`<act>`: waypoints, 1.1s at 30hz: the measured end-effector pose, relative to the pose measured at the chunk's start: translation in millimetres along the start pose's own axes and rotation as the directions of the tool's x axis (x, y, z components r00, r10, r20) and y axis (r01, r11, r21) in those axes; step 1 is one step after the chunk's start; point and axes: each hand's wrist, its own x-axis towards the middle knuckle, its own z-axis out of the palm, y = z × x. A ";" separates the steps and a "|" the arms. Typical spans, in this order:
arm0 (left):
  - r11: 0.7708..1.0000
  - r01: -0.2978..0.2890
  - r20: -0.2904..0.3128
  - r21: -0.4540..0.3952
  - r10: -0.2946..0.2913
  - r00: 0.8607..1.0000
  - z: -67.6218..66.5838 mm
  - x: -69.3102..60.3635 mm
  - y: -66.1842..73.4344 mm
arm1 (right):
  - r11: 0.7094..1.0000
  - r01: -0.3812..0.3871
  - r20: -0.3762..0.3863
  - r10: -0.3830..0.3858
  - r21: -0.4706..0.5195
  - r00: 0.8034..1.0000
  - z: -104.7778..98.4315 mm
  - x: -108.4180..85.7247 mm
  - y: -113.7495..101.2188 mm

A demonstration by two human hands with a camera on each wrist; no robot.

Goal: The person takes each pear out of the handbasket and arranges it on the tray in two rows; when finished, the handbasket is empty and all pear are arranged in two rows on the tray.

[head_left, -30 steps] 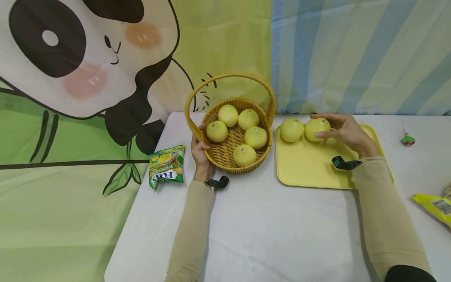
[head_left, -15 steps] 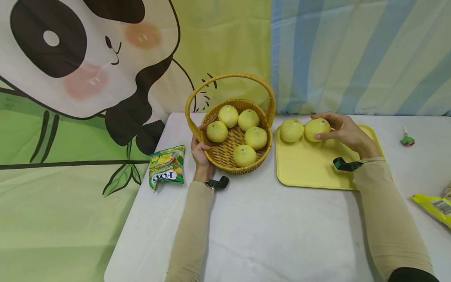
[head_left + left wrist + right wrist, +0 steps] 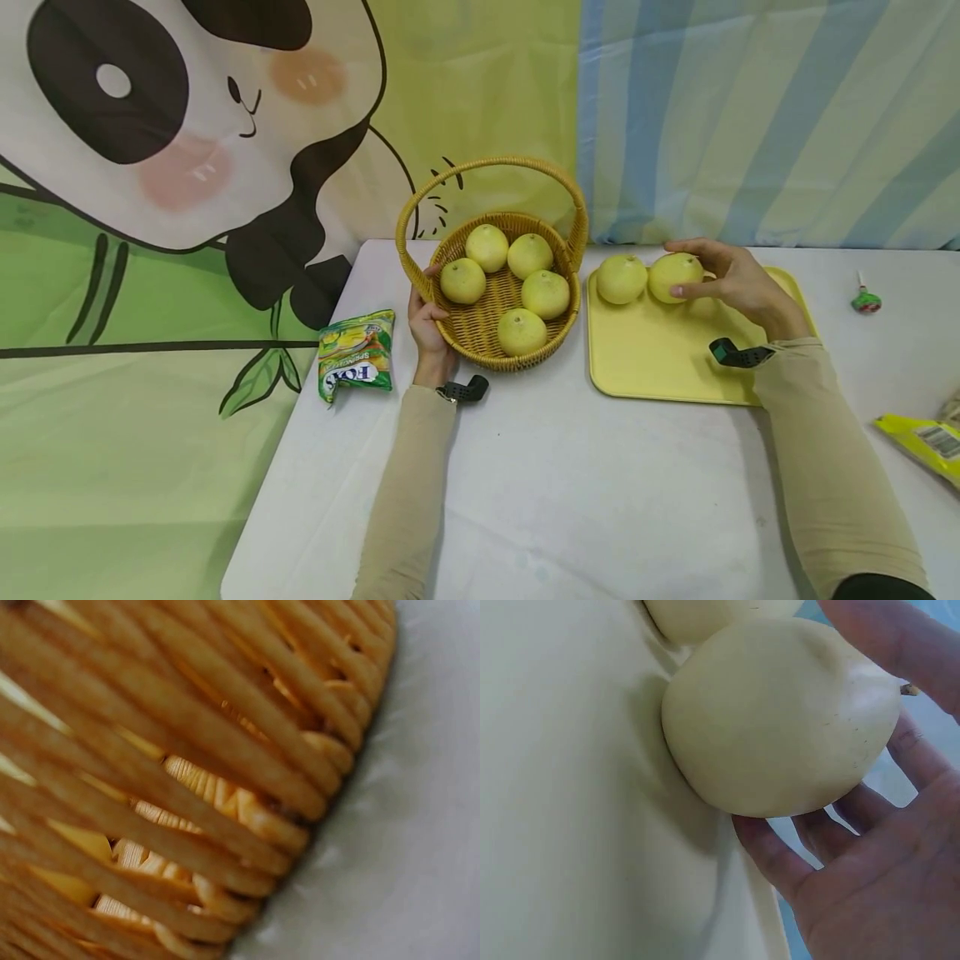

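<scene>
My left hand (image 3: 429, 329) grips the left side of a round wicker basket (image 3: 491, 321), with the thumb near the rim; some fingers are hidden behind it. Several round, pale yellow-green fruits (image 3: 522, 332) lie inside. The left wrist view shows only the woven basket wall (image 3: 225, 750) close up beside white cloth. On the yellow tray (image 3: 660, 367), my right hand (image 3: 738, 283) holds a smooth yellow-green fruit (image 3: 772, 720) between thumb and fingers; a short stem shows. A second such fruit (image 3: 621, 278) sits against its left side on the tray.
A green snack packet (image 3: 356, 354) lies left of the basket. Right of the tray are a lollipop (image 3: 866, 298) and a yellow packet (image 3: 926, 442). The basket's tall handle (image 3: 491, 162) arches up before the printed backdrop (image 3: 480, 75).
</scene>
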 end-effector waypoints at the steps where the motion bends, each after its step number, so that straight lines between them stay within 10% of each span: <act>1: 1.000 0.000 -0.003 0.003 0.000 1.000 -0.2 -0.3 0.1 | 1.000 0.001 -0.004 -0.001 -0.003 1.000 0.0 -0.4 -1.2; 9: 1.000 0.004 -0.010 -0.015 -0.004 1.000 -0.8 0.0 0.4 | 0.986 0.154 -0.127 -0.145 0.064 0.981 4.7 -8.0 -35.9; 17: 1.000 0.009 -0.016 0.019 -0.008 1.000 -1.5 -0.8 0.7 | 0.824 0.466 -0.069 -0.471 0.322 0.880 29.0 -11.8 -96.8; 23: 1.000 0.007 -0.021 0.027 -0.006 1.000 -0.6 -1.2 1.2 | 0.922 0.382 0.166 -0.386 0.057 0.907 58.5 -5.5 -130.7; 33: 0.999 0.014 -0.016 0.037 -0.014 1.000 -2.2 -1.7 1.0 | 0.949 0.305 0.410 -0.250 -0.075 0.877 110.9 31.7 -160.8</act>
